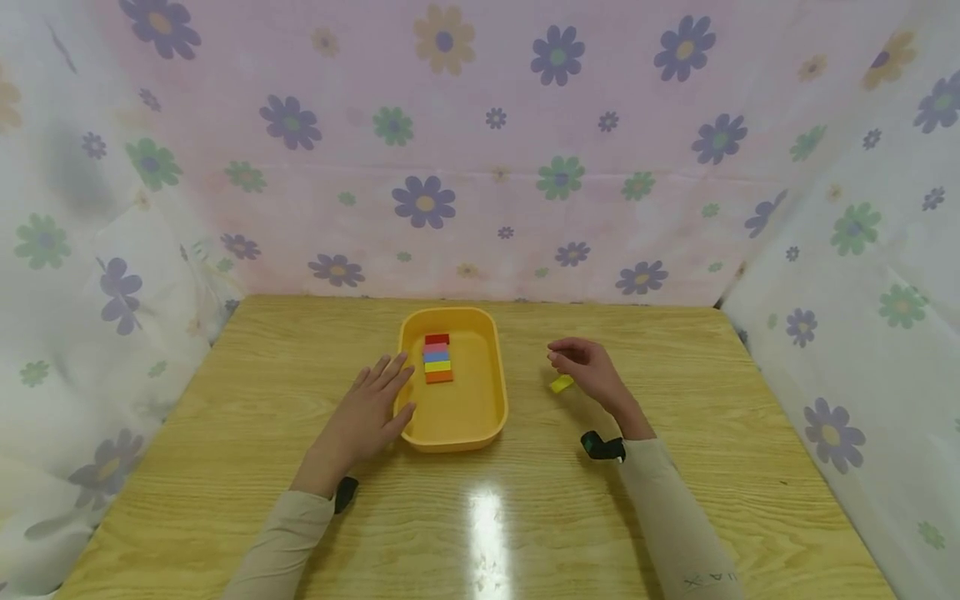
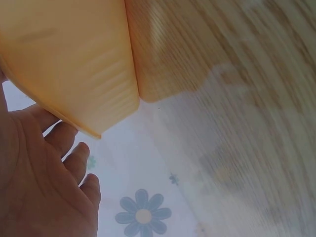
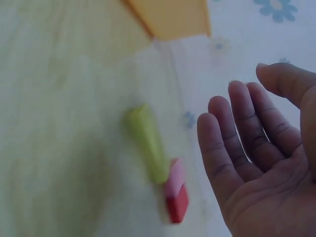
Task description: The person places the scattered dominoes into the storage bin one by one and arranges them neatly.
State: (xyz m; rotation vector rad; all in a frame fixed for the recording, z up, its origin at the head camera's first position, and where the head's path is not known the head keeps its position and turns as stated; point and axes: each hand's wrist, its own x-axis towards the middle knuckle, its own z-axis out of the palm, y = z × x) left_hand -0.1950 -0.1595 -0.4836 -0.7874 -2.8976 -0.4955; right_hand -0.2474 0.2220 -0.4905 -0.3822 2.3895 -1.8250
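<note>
My left hand (image 1: 365,417) lies with spread fingers over the left rim of an orange-yellow plastic tray (image 1: 491,400). In the left wrist view, its fingers (image 2: 76,163) are against the outside of the tray wall (image 2: 74,59). Inside the tray, a row of coloured blocks (image 1: 437,357) runs red, pink, blue, yellow and orange from back to front. To the right of the tray, my right hand (image 1: 592,372) hovers over a yellow block (image 1: 561,383), holding nothing. The right wrist view also shows a pink block (image 3: 175,178) and a red block (image 3: 177,203) beside the yellow one.
The wood-grain table (image 1: 420,533) extends around the tray to a flowered curtain (image 1: 480,233) at the back and sides. A dark strap (image 1: 602,446) sits at the right wrist, another dark piece (image 1: 346,494) at the left.
</note>
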